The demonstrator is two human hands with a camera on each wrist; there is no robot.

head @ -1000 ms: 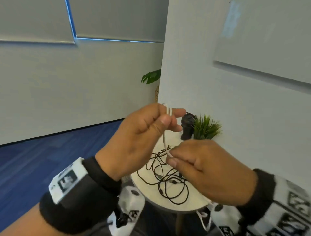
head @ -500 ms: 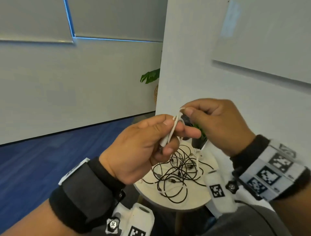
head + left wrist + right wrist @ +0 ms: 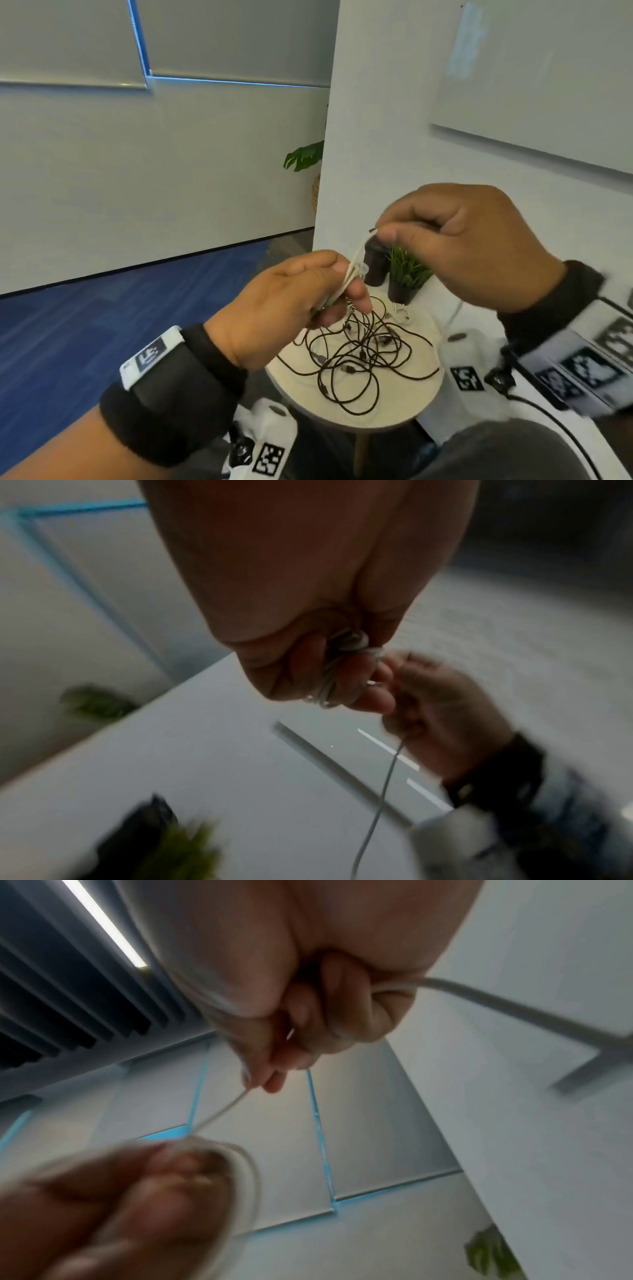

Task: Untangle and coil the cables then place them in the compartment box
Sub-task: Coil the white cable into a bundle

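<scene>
My left hand point(image 3: 329, 287) holds a small coil of white cable point(image 3: 352, 274) pinched between thumb and fingers, above the round table point(image 3: 404, 411). My right hand point(image 3: 390, 233) is up and to the right of it and pinches the free run of the same white cable point(image 3: 222, 1112), stretched taut between the two hands. In the left wrist view the white coil point(image 3: 346, 645) wraps my fingers and a loose strand point(image 3: 380, 794) hangs down. A tangle of black cables point(image 3: 359, 356) lies on the table below. No compartment box is in view.
Two small potted plants point(image 3: 404, 270) stand at the table's far edge against a white wall. A bit of white cable point(image 3: 400, 311) lies near the pots. Blue carpet point(image 3: 120, 329) is on the left. Wrist camera mounts point(image 3: 462, 363) hang under both arms.
My right hand came up from below the left hand and over to the right, carrying the white cable in another turn. The left hand dropped a little and kept hold of the coil.
</scene>
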